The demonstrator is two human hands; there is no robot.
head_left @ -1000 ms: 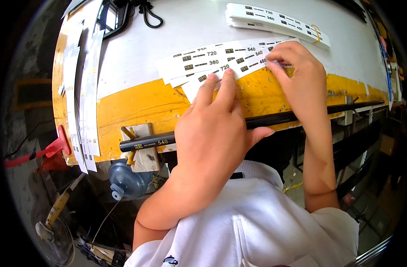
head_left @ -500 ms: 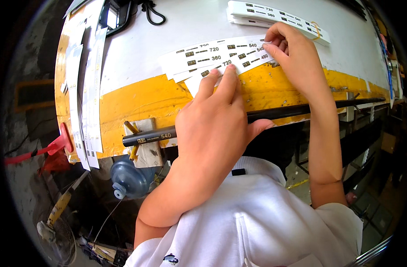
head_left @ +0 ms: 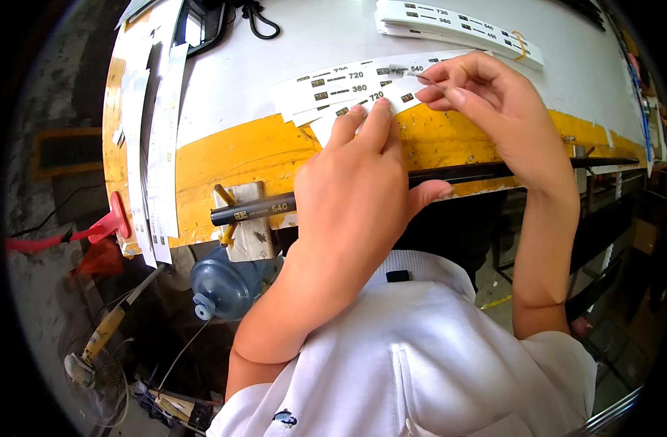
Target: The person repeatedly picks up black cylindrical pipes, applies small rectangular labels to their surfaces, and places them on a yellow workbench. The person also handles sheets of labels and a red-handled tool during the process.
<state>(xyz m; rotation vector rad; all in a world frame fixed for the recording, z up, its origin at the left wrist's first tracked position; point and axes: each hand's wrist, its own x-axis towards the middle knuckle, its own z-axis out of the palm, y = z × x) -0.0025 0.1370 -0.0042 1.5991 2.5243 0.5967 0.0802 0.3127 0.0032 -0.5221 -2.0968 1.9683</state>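
My left hand (head_left: pixel 362 189) lies over a long black rod (head_left: pixel 253 211) that runs along the yellow front edge of the bench; its fingertips press on white label strips (head_left: pixel 333 84) fanned out on the white bench top. My right hand (head_left: pixel 493 102) is above the strips, pinching a thin metal tool (head_left: pixel 413 73) whose tip sits at a small label on a strip. The rod carries a small label near its left end and extends right behind my right wrist.
A second stack of label strips (head_left: pixel 457 25) lies at the far right of the bench. More strips (head_left: pixel 158 138) hang over the left edge. A black object with a cord (head_left: pixel 224 18) sits top left. A blue plastic bottle (head_left: pixel 228 284) and a red clamp (head_left: pixel 107 226) are below the bench.
My right hand has moved up from the rod's yellow edge onto the label strips and now pinches at a label. My left fingers slid forward onto the strips.
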